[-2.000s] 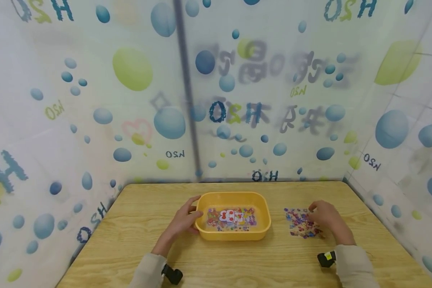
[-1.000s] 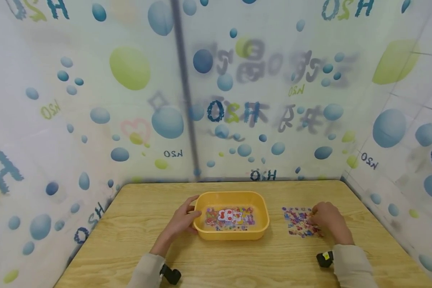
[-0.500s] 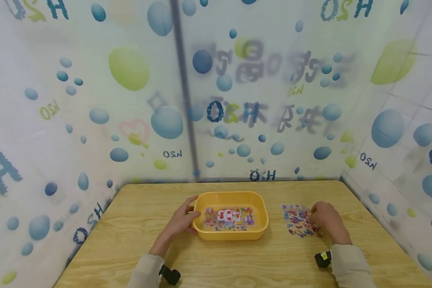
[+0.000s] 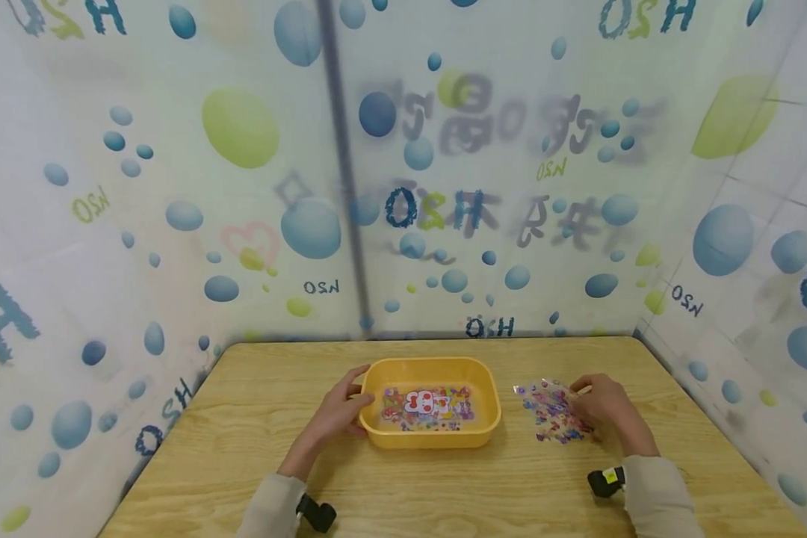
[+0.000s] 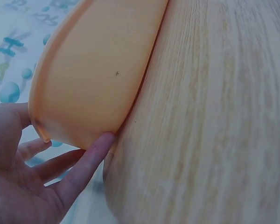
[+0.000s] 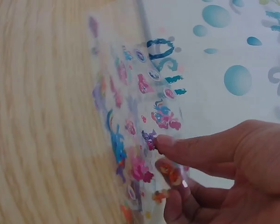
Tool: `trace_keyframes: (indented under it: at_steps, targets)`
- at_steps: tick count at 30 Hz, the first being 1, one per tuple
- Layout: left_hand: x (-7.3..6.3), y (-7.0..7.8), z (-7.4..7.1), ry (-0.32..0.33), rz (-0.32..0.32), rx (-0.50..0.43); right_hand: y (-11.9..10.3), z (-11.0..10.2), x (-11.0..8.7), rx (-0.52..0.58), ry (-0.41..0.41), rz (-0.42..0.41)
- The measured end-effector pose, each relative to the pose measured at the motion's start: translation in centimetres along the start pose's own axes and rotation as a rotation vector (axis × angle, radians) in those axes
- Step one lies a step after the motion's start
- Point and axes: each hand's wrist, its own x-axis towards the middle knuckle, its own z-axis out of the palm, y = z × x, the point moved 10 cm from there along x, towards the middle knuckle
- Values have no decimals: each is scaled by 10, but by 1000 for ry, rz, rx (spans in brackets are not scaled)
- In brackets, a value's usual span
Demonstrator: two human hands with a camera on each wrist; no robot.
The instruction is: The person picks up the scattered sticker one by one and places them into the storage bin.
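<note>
A yellow plastic tray (image 4: 430, 441) stands on the table, and inside it lies a colourful sticker sheet (image 4: 428, 404) with a white cartoon figure in its middle. My left hand (image 4: 339, 409) grips the tray's left end, thumb over the rim. In the left wrist view, fingertips of that hand (image 5: 35, 182) touch the tray's outer wall (image 5: 102, 70). To the right of the tray, my right hand (image 4: 607, 407) pinches a clear sheet of small cartoon stickers (image 4: 548, 409) by its right side. The right wrist view shows this sheet (image 6: 130, 126) bent and tilted between thumb and fingers (image 6: 196, 149).
The wooden table (image 4: 403, 493) runs back to a patterned curtain (image 4: 511, 224) with blue and green drops. More of the curtain hangs close at both sides. A black wrist camera (image 4: 317, 514) sits on the left wrist, another camera (image 4: 605, 482) on the right.
The clear sticker sheet by my right hand has shifted left, and its far left corner now lifts. My left hand keeps its hold on the tray. The head view has shifted slightly.
</note>
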Motion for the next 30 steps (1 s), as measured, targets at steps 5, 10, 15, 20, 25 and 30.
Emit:
trace_keyframes:
  at_steps: [5, 10, 15, 20, 25, 30]
  targets:
    - [0, 1, 0, 1, -9, -4, -8, -1, 1, 145, -5, -45]
    - [1, -1, 0, 10, -20, 2, -12, 0, 1, 227, -19, -85]
    - [2, -4, 1, 15, -33, 7, -15, -3, 0, 252, -8, -103]
    - [2, -4, 1, 13, -27, 13, -22, -9, -4, 277, -4, -127]
    - [1, -3, 1, 7, -16, 0, -28, -14, -6, 293, 10, -155]
    - [1, -3, 1, 8, -19, -4, -33, -19, -9, 345, 36, -160]
